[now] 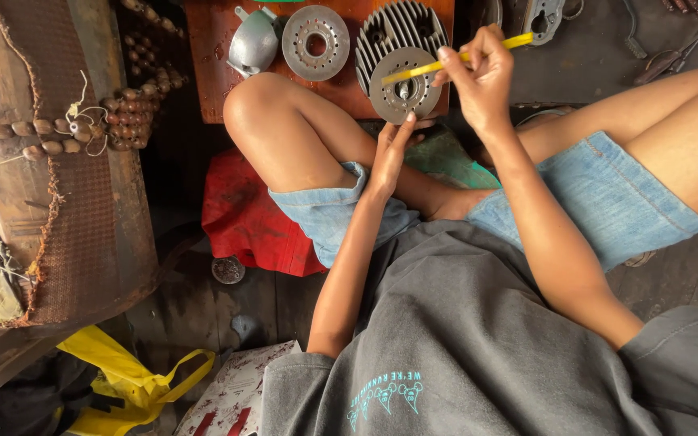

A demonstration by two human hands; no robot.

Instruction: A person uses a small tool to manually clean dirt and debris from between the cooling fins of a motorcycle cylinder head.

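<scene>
Here, a red board on the dark floor bears metal parts.
</scene>
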